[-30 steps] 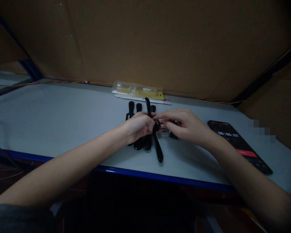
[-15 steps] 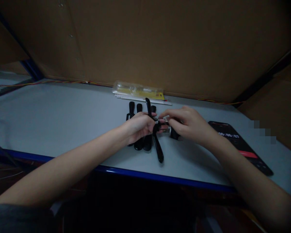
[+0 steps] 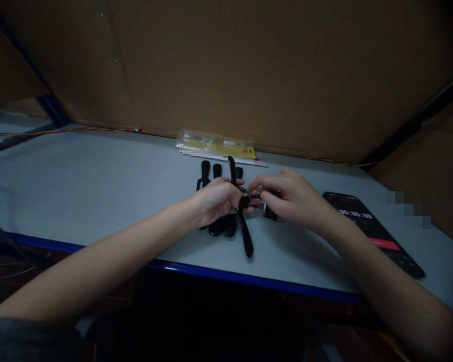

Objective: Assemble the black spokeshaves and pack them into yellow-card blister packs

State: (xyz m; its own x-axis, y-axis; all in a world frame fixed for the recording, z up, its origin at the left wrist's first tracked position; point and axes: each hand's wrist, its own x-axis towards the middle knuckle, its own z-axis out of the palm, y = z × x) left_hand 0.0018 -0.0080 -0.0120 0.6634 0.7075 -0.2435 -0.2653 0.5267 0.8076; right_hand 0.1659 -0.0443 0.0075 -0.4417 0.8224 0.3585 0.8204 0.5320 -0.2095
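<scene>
My left hand [image 3: 219,198] is closed around the middle of a black tool with two long, curved arms [image 3: 245,236] spread apart, one pointing away and one toward the front edge. A small shiny metal spot shows at its joint. My right hand [image 3: 287,196] pinches a thin dark part sticking out from the joint, its fingertips close to my left fingers. The tool's exact kind is unclear in the dim light. Beneath my left hand lie several black-handled tools [image 3: 215,229] side by side, partly hidden. Under my right hand is a dark item with a pale edge [image 3: 271,212], mostly covered.
At the back of the grey table [image 3: 109,176] lie clear plastic packages with a yellow card [image 3: 219,146]. To the right, a phone [image 3: 370,226] shows a running timer. A cardboard wall [image 3: 226,75] stands behind, with thin wires along its foot. A blue edge [image 3: 211,271] borders the front.
My right fingers have shifted slightly at the joint, and the thin dark part between them shows more clearly. The tool's joint has turned a little. My left hand keeps its hold.
</scene>
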